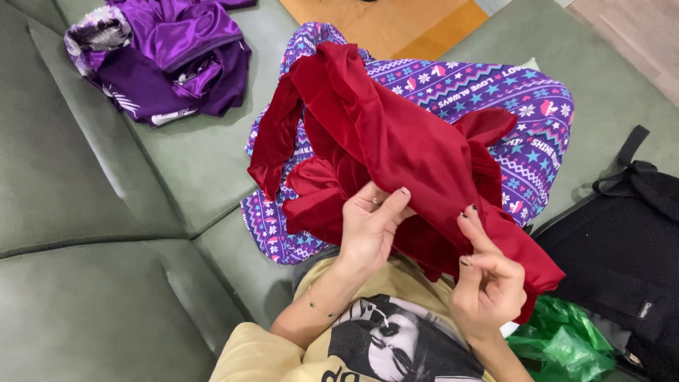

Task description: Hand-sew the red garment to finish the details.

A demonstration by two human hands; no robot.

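- A dark red velvet garment (396, 141) was held in the centre of the frame, above a purple patterned blanket (523, 120) on the green sofa (106, 297).
- The left hand (371, 226) was closed on a fold, thumb on top.
- An edge was pinched by the right hand (488, 283) with the fingertips.
- The smooth fabric could probably slip from this light pinch and fall in a heap.
- Purple satin clothes (170, 56) were seen at upper left, a black bag (622, 240) and a green plastic bag (566, 343) at lower right.
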